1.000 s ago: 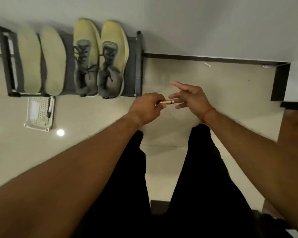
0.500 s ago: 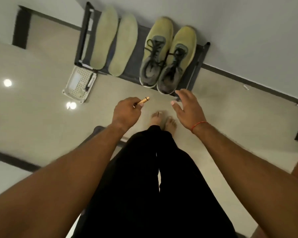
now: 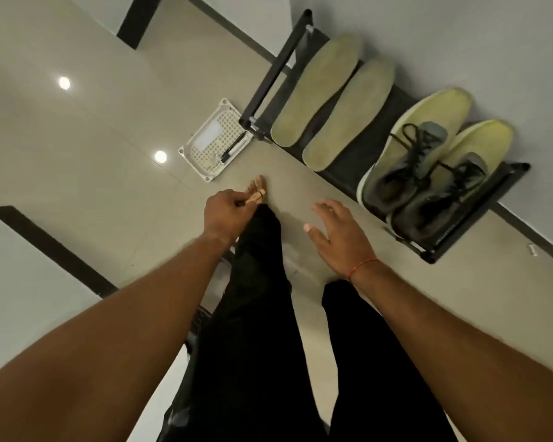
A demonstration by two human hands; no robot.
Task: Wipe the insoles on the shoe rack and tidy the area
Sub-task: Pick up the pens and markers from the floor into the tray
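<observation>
shoe rack (image 3: pixel 358 161) | two insoles (image 3: pixel 316 90) left, pair of shoes (image 3: pixel 419 148) right | floor (image 3: pixel 93 148): white tray (image 3: pixel 201 154)

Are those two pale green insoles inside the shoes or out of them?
Out. Both pale green insoles lie flat, side by side, on the black metal shoe rack, beside the yellow-green laced shoes.

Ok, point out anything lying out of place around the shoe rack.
A small white scrap lies on the floor by the wall, past the rack's shoe end. A white perforated tray with a black pen sits on the floor at the other end. The insoles and shoes lie neatly.
</observation>
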